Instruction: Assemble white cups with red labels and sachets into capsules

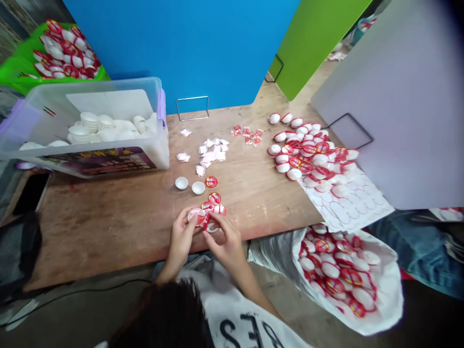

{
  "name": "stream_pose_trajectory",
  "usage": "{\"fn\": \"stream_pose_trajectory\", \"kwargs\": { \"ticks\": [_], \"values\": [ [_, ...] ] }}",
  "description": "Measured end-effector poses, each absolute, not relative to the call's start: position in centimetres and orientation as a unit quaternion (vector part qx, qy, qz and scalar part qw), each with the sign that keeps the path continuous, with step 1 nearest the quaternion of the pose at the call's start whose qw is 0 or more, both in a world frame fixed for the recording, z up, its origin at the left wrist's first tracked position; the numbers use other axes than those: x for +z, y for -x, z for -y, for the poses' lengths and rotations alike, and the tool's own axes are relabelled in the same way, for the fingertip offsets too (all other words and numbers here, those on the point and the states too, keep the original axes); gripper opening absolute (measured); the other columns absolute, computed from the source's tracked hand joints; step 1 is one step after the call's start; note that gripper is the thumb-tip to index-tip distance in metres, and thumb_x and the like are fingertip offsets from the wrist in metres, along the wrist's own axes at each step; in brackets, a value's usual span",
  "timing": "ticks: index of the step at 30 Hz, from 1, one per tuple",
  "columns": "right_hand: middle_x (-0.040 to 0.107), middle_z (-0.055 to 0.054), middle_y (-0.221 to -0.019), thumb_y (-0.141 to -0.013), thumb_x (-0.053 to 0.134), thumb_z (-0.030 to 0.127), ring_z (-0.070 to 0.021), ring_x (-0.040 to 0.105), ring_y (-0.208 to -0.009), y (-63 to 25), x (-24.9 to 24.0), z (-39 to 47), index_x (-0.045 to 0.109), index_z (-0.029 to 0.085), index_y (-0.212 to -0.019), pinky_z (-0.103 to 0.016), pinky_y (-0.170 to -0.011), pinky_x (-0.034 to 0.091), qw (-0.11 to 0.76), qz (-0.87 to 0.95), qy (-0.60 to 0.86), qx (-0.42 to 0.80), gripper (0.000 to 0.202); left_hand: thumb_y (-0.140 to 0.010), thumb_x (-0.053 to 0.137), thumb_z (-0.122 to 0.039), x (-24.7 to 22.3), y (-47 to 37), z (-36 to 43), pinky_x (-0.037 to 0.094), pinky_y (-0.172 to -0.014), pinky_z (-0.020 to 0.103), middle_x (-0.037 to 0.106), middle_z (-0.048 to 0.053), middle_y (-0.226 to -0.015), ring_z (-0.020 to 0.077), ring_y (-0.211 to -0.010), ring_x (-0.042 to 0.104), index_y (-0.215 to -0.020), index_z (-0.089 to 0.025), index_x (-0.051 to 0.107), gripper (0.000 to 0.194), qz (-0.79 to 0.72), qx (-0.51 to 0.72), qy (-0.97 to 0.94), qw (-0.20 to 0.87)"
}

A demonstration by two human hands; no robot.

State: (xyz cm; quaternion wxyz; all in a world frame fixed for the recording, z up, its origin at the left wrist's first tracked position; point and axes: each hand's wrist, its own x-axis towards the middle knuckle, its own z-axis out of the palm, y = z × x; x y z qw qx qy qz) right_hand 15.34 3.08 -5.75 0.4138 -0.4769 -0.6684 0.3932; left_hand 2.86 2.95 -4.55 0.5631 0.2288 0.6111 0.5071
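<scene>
My left hand (180, 233) grips a small white cup (193, 212) at the table's front edge, with something reddish inside it. Against the cup's right side, the fingers of my right hand (226, 239) pinch a red piece (206, 223), perhaps a lid; its exact kind is unclear. Just beyond the fingers lie several round red printed lids (214, 198), and another red lid (211, 181) sits farther back. Beside that one stand two white cups, a left cup (181, 183) and a right cup (198, 188). Small white packets (212, 153) are heaped behind them.
Red packets (250, 135) lie farther back. At right, lidded cups (311, 150) are piled partly over a printed sheet (355, 205). A white sack (389, 290) of similar cups stands below. Left are a clear bin (165, 145), a green basket (21, 63) and a phone (31, 193). Upright panels (188, 43) border the table.
</scene>
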Motion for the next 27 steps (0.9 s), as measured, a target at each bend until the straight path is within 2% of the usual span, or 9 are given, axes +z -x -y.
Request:
{"fn": "stream_pose_trajectory", "kwargs": {
  "ticks": [4, 8, 10, 14, 20, 23, 27],
  "values": [
    [0.064, -0.01, -0.114, -0.082, 0.056, 0.022, -0.0203, 0.063, -0.1, -15.2, -6.3, -2.9, 0.051, 0.019, -0.124, -0.036, -0.088, 0.051, 0.423, 0.652, 0.499, 0.384, 0.043, -0.081, 0.055, -0.041, -4.6, -3.1, -2.8, 0.05, -0.088, 0.03, 0.055, 0.013, -0.129, 0.024, -0.114, 0.055, -0.12, -0.013, 0.055, 0.048, -0.58, 0.507, -0.282, 0.572],
    [0.062, -0.012, -0.119, -0.084, 0.055, 0.022, -0.0212, 0.061, -0.106, -15.6, -6.4, -2.8, 0.05, 0.019, -0.128, -0.036, -0.092, 0.05, 0.431, 0.641, 0.507, 0.383, 0.044, -0.084, 0.052, -0.04, -4.3, -3.0, -2.8, 0.046, -0.097, 0.033, 0.047, 0.01, -0.138, 0.0251, -0.122, 0.048, -0.129, -0.016, 0.049, 0.052, -0.57, 0.481, -0.33, 0.579],
    [0.061, -0.012, -0.121, -0.084, 0.055, 0.022, -0.0213, 0.061, -0.107, -15.7, -6.4, -2.7, 0.05, 0.019, -0.128, -0.037, -0.092, 0.05, 0.438, 0.628, 0.503, 0.4, 0.045, -0.082, 0.054, -0.038, -4.1, -3.0, -2.9, 0.046, -0.097, 0.033, 0.048, 0.01, -0.137, 0.0249, -0.121, 0.05, -0.128, -0.015, 0.05, 0.052, -0.577, 0.471, -0.352, 0.567],
    [0.061, -0.01, -0.121, -0.085, 0.055, 0.024, -0.0197, 0.063, -0.103, -15.9, -6.5, -2.7, 0.048, 0.021, -0.13, -0.035, -0.089, 0.052, 0.463, 0.585, 0.493, 0.447, 0.046, -0.076, 0.059, -0.029, -3.8, -3.5, -3.0, 0.052, -0.09, 0.032, 0.061, 0.012, -0.121, 0.024, -0.105, 0.062, -0.118, -0.009, 0.059, 0.047, -0.599, 0.482, -0.354, 0.533],
    [0.06, -0.009, -0.122, -0.083, 0.057, 0.023, -0.0214, 0.056, -0.114, -16.1, -5.4, -2.8, 0.053, 0.023, -0.126, -0.039, -0.098, 0.046, 0.432, 0.644, 0.49, 0.398, 0.043, -0.069, 0.058, -0.019, -4.2, -4.2, -3.0, 0.057, -0.076, 0.028, 0.072, 0.01, -0.096, 0.0214, -0.084, 0.069, -0.098, -0.01, 0.068, 0.031, -0.647, 0.488, -0.331, 0.483],
    [0.059, -0.009, -0.122, -0.084, 0.055, 0.02, -0.0206, 0.054, -0.115, -16.0, -5.0, -2.7, 0.049, 0.025, -0.129, -0.039, -0.099, 0.045, 0.423, 0.676, 0.483, 0.36, 0.046, -0.071, 0.055, -0.018, -4.1, -4.1, -2.9, 0.055, -0.082, 0.03, 0.071, 0.011, -0.101, 0.022, -0.09, 0.068, -0.097, -0.01, 0.068, 0.03, -0.643, 0.484, -0.344, 0.484],
    [0.055, -0.009, -0.125, -0.087, 0.051, 0.02, -0.0205, 0.053, -0.116, -16.2, -5.0, -2.6, 0.044, 0.026, -0.134, -0.038, -0.1, 0.044, 0.411, 0.699, 0.477, 0.339, 0.048, -0.07, 0.06, -0.02, -3.3, -3.2, -2.7, 0.05, -0.092, 0.033, 0.062, 0.013, -0.12, 0.0249, -0.108, 0.06, -0.117, -0.011, 0.059, 0.047, -0.561, 0.462, -0.353, 0.59]
  ]
}}
